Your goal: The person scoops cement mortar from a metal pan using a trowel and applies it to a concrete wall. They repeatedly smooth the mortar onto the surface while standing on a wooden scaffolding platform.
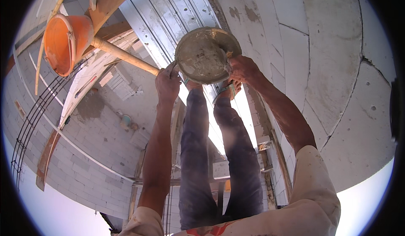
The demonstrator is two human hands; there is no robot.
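Head cam: a round bucket [231, 40] w/ grey mortar [200, 56] inside is at upper ctr, held btwn both hands, its open top facing the cam. L hand [168, 84]: grip clamped on the bucket's L edge; can't tell if on rim or handle. R hand [244, 70]: grip clamped on the R edge, approx. opposite.

In view, feet [230, 92] in sandals show just below the bucket, partly hidden by it; legs in dark trousers [196, 151] run down to the lower edge. Behind the bucket, a ribbed metal sheet [162, 12] runs up toward the top. Upper L: an orange pail [86, 29], tilted, mouth to the L, w/ a wooden pole [126, 56] from near it to just beside the L hand. Far L: thin metal rods [33, 120]. R side: big pale block wall [333, 59].
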